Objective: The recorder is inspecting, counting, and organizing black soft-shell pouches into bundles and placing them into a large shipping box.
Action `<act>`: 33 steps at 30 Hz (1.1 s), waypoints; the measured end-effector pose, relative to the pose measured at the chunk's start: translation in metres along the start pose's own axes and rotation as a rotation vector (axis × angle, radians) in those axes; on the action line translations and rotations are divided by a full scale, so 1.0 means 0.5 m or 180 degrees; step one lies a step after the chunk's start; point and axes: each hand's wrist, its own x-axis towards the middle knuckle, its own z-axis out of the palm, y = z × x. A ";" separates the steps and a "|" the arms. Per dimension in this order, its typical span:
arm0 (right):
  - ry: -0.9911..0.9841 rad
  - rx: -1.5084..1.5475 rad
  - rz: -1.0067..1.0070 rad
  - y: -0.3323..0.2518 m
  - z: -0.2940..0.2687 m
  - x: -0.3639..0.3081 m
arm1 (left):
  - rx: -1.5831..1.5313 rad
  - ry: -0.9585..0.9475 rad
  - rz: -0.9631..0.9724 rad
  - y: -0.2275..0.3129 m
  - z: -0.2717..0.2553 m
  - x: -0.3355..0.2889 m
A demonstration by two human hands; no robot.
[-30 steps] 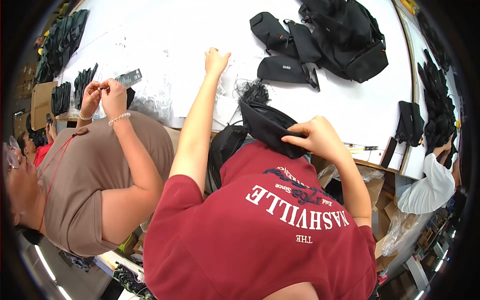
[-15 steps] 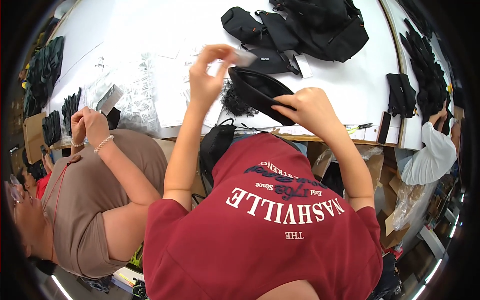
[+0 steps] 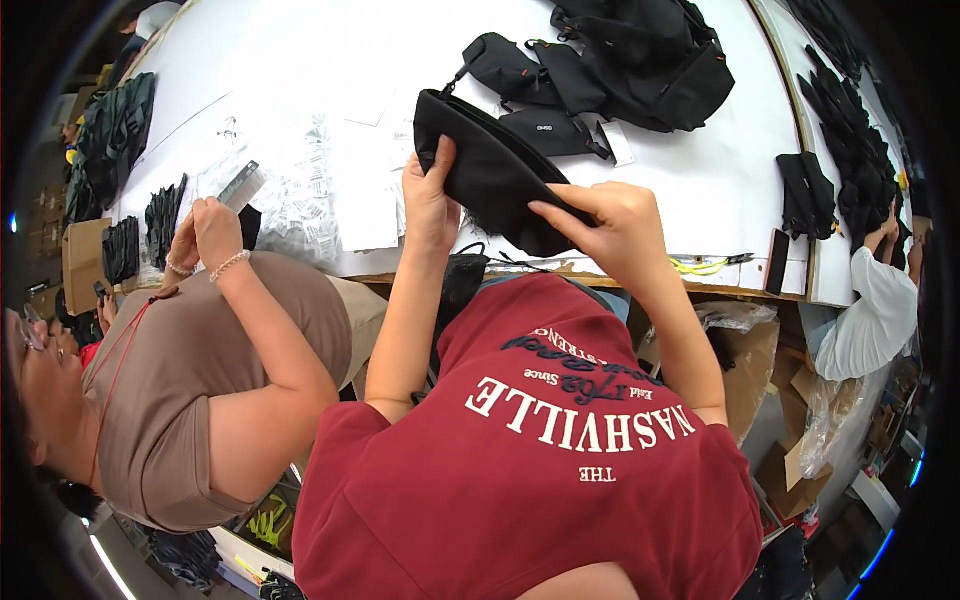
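Above the table's near edge, a soft black zip pouch is held up and tilted, its long opening along the upper side. My left hand grips its left part, thumb on the near face and fingers behind. At the opposite end, my right hand pinches the rim between thumb and fingers. A short cord or puller stands up from the pouch's upper left corner. What lies inside the pouch cannot be seen. Just beyond it lies a small flat black pouch with a white tag.
Black bags are heaped at the back of the white table. Yellow-handled snippers and a dark phone-like slab lie near the front edge. Clear packets cover the left. A co-worker's hands hold a grey card there.
My left hand has come down and now grips the pouch; the small pale packet it held is out of sight. The pouch has turned and moved slightly left. The view has shifted a little.
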 end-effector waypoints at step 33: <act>0.0369 0.0069 -0.0137 -0.005 -0.060 0.036 | -0.0719 -0.0708 -0.1708 -0.022 0.071 -0.021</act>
